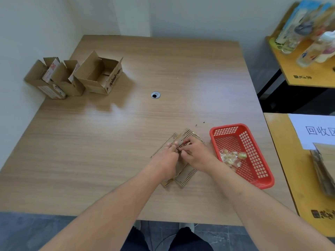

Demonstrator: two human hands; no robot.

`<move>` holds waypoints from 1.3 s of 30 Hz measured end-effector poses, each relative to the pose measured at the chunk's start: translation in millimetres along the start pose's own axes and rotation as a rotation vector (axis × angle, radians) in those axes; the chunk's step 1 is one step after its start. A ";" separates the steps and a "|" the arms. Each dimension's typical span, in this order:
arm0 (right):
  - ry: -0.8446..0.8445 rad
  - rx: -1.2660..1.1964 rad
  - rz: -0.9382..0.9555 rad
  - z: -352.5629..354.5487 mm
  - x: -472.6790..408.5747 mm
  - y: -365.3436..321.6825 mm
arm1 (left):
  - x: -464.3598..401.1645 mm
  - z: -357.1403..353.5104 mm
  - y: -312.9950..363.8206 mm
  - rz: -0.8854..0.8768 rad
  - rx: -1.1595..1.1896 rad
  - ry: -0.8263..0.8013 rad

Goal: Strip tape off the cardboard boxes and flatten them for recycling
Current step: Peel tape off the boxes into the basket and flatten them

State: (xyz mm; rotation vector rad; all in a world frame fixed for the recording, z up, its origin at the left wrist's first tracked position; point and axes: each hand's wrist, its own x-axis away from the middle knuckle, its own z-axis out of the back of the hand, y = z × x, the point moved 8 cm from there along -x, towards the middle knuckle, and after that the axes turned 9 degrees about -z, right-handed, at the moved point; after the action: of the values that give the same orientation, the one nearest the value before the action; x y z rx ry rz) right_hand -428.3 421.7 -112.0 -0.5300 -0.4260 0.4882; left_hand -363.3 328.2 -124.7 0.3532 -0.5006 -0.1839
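Note:
A small cardboard box (186, 175) with a slotted pattern lies flattened on the wooden table (126, 134), right of centre. My left hand (167, 156) presses down on its middle with fingers extended. My right hand (195, 153) rests on the box's right part, and its fingertips pinch at something small where the two hands meet; I cannot tell whether it is tape. Three open cardboard boxes stand at the far left: a large one (101, 75), a middle one (69, 78) and one with printed labels (44, 78).
A red plastic basket (253, 171) holding crumpled clear tape (233, 156) sits just right of the hands. A cable hole (155, 95) marks the table's centre. A yellow side table (290, 160) at right carries a white sign (315, 131) and flattened cardboard (324, 165). Bottles stand on another table at back right.

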 end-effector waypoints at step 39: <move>0.329 0.107 -0.208 32.8 -12.3 19.9 | 0.3 10.6 2.4 0.010 -0.041 0.080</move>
State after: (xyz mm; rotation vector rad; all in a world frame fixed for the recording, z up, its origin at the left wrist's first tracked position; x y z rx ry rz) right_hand -461.1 442.4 -100.8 -0.4473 -0.1364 0.2165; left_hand -368.1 327.4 -115.0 0.3165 -0.4193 -0.1701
